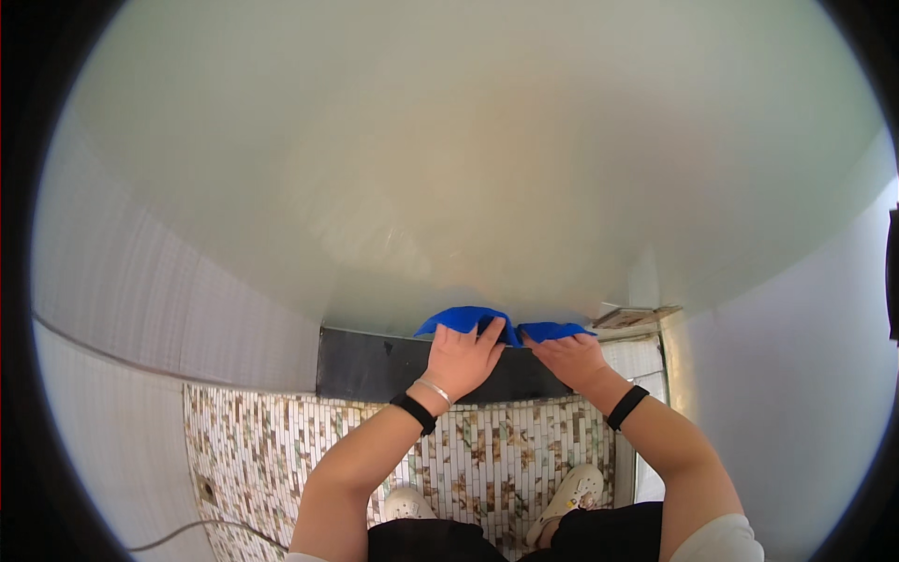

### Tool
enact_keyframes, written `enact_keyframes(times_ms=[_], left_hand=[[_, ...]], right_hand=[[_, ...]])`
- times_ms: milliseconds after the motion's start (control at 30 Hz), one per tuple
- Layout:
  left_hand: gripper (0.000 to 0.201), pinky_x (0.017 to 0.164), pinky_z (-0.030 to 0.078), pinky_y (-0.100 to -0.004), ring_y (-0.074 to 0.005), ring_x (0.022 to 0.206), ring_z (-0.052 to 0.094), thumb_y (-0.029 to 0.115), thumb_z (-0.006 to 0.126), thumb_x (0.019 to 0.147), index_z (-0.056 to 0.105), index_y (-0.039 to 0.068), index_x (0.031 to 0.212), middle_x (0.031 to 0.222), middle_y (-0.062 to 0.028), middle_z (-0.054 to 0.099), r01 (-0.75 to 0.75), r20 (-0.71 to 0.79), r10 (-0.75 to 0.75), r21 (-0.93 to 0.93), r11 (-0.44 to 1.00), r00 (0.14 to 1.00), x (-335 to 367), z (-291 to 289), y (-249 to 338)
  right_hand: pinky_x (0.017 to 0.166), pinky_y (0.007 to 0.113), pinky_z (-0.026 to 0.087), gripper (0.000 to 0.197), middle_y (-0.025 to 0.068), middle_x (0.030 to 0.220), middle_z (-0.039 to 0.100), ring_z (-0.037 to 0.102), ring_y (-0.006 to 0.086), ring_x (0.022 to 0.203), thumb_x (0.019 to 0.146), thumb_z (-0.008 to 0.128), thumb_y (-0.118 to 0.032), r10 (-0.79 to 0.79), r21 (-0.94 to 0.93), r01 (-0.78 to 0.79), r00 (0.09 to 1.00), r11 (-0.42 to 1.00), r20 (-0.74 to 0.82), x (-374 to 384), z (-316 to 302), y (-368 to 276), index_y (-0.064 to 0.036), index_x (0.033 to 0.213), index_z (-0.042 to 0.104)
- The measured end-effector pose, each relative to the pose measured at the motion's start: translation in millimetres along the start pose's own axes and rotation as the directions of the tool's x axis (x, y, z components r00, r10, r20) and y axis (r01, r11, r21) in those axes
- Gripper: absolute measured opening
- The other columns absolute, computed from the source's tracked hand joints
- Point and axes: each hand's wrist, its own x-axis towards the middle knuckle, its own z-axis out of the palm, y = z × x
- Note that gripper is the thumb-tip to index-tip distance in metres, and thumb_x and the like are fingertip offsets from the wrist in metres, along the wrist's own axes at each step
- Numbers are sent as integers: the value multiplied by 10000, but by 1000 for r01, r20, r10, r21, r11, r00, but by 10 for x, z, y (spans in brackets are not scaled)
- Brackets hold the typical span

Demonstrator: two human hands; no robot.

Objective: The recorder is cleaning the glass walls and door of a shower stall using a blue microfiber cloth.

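Observation:
A bright blue cloth [465, 316] is spread against the bottom of a pale, glossy panel [449, 187], just over a black ledge [370, 365]. My left hand [464, 359] holds its left part, with the fingers over the cloth. My right hand [569, 358] grips the right part close by, fingertips partly hidden in the blue folds. Between the hands the cloth dips, and I cannot tell whether it is one piece or two. Both wrists carry black bands.
A metal hinge or bracket [637, 318] sits at the panel's lower right. Grey-white walls [169, 300] stand left and right. Below lies a mosaic-patterned floor [281, 440] with my light clogs [579, 492] on it. A dark hose or cord [201, 525] runs across the lower left.

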Motion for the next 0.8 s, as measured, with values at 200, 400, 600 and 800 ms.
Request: enact_keyframes(times_ms=[200,400,600,800], left_hand=[[539,855,349,-602,-475,1025,495,404,642,775,564,126,1230,1130,-300,514,-83,-116,87,39,996,989,592,-479,214],[655,854,292,-664,-584,1062,382,394,626,769,456,27,1285,1309,-475,260,-41,-216,85,198,979,973,1006,-696,381],[455,756,426,-453,-318,942,539,319,649,770,591,239,1214,1052,-120,565,-275,2,277,134,952,961,619,-240,433],[467,879,391,-538,-349,963,533,317,638,805,576,142,1234,1062,-155,568,-192,98,191,2,981,977,414,-202,589]], right_hand=[[788,349,394,403,-113,1106,552,473,146,984,792,650,-403,261,-35,-282,925,959,-276,588,-1108,304,-373,1192,613],[850,431,375,441,5,1264,513,452,266,1082,745,679,-388,518,98,-527,754,844,-404,920,-1297,287,-285,1168,613],[930,401,388,446,8,1230,529,456,228,1144,781,656,-339,400,146,-377,897,915,-188,93,-188,-95,-151,1181,597],[936,344,397,402,15,1281,530,460,179,1167,826,625,-302,352,274,-315,931,909,-96,-49,-261,-110,-143,1194,596]])
